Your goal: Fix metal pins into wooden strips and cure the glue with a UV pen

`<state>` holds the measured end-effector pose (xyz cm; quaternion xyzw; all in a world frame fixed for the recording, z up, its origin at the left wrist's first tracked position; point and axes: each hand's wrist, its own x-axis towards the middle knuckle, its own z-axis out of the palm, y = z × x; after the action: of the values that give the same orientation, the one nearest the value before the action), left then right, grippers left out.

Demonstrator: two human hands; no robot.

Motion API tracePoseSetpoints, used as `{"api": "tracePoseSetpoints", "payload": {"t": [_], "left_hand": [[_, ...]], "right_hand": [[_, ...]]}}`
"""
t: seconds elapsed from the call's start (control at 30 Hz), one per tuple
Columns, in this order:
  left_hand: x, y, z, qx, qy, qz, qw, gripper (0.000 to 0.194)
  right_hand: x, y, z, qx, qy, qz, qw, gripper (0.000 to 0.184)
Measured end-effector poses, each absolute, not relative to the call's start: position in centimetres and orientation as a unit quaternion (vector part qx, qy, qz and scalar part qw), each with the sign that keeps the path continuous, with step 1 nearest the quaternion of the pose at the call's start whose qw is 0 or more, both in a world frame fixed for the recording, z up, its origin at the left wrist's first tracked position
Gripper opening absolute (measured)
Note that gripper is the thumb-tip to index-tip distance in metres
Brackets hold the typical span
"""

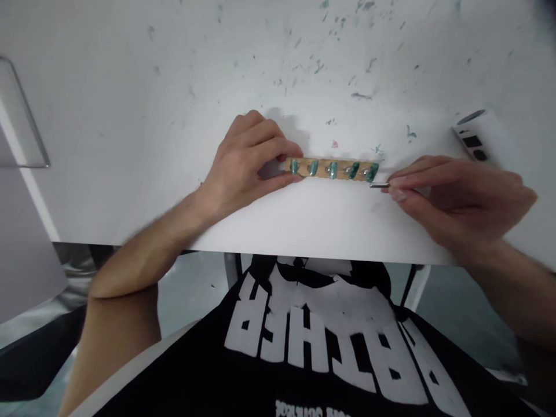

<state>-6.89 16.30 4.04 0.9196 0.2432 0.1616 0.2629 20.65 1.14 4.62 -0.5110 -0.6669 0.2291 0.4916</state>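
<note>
Our left hand (247,152) pinches the nail-tip strip (322,168) between our hands; our right hand (460,200) clamps a metal rod (379,185).

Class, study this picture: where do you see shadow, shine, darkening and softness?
Head view: a soft shadow lies on the white table just beyond the left hand; head view: small highlights show on the metal rod and glossy green pieces; head view: the top right corner darkens; head view: small lettering at the bottom edge looks blurry.
</note>
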Motion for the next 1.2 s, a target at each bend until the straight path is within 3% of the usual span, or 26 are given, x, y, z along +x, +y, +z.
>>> {"api": "tracePoseSetpoints", "payload": {"t": [0.57, 1.2], "left_hand": [[-6.9, 16.4, 3.9, 0.910, 0.247, 0.159, 0.293, 0.018], [-6.9, 16.4, 3.9, 0.914, 0.248, 0.153, 0.282, 0.026]], "right_hand": [[20.9, 1.3, 4.8, -0.448, -0.704, 0.239, 0.497, 0.032], [21.0, 1.1, 3.7, -0.585, -0.613, 0.200, 0.491, 0.026]]}}
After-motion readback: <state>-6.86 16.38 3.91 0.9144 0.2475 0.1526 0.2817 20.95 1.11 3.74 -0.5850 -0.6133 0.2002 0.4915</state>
